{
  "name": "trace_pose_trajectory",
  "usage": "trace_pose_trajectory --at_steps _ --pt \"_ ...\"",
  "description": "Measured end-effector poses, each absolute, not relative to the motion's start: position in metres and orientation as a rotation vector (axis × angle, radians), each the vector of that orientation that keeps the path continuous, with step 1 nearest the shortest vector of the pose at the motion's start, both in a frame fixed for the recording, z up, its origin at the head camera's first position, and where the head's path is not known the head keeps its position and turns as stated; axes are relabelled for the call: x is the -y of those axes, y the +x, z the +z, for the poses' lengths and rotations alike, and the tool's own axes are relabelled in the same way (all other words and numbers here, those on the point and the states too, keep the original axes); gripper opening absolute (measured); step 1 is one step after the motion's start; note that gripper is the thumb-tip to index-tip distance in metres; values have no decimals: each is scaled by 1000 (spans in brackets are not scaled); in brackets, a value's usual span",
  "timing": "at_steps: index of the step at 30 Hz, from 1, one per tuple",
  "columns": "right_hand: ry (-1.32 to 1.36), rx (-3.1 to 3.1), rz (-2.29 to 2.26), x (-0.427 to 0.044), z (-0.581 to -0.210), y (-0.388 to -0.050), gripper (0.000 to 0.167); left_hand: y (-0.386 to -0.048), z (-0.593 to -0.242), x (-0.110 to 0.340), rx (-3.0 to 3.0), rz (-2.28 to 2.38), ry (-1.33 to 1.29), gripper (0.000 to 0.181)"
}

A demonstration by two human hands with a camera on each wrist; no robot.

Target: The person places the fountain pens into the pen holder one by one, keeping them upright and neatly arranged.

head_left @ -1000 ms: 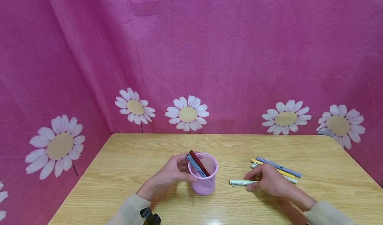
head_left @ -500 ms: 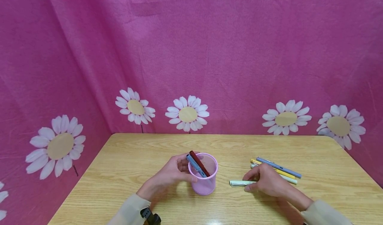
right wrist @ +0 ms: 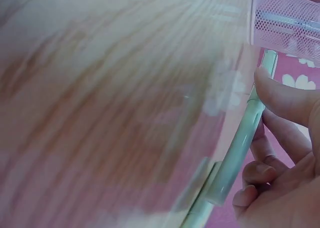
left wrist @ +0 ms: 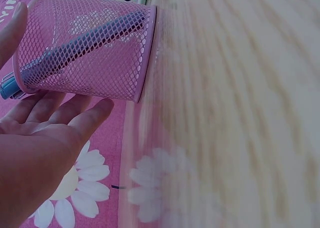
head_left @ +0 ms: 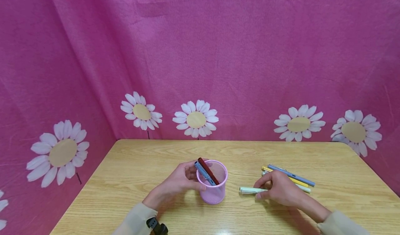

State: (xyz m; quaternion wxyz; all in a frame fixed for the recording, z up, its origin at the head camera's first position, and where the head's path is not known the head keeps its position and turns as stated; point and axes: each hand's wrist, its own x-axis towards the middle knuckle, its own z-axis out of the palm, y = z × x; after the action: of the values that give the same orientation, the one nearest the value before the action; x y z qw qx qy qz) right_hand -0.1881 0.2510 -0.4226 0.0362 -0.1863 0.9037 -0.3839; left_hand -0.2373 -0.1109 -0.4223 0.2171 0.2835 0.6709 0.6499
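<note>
A pink mesh cup (head_left: 213,195) stands on the wooden table, holding a dark red pen (head_left: 208,170) and a blue-grey pen (head_left: 204,172), both leaning left. My left hand (head_left: 179,181) is curved round the cup's left side, its thumb at the front near the rim; in the left wrist view the fingers (left wrist: 75,110) lie along the mesh cup (left wrist: 90,47). To the right of the cup, my right hand (head_left: 281,189) pinches a pale green pen (head_left: 250,190) between thumb and fingers. The right wrist view shows the thumb against the pale green pen (right wrist: 240,143).
Behind and beside my right hand lie a blue pen (head_left: 297,177), a yellow pen (head_left: 300,183) and another pale green pen (head_left: 304,188), close together. A pink curtain (head_left: 243,71) with white flowers stands behind the wooden table (head_left: 156,151) and along its left side.
The pale green pen has turned slightly in my right hand, its clip shifting. My right hand has slid a little to the left. My left hand and the cup have stayed still.
</note>
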Motion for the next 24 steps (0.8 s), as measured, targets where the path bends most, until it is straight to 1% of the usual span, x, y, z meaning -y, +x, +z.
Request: trace_pose_trajectory --at_steps 6,18,24 --pt "-546 -2819 -1112 -251 -412 -185 19 -237 -421 111 -1859 1794 785 67" --pt "-513 -2830 -1117 -247 -396 -178 20 -237 -422 111 -1864 1807 797 65" --pt "-539 -2876 -1115 -243 -389 -173 20 -236 -422 110 -1882 1801 795 66"
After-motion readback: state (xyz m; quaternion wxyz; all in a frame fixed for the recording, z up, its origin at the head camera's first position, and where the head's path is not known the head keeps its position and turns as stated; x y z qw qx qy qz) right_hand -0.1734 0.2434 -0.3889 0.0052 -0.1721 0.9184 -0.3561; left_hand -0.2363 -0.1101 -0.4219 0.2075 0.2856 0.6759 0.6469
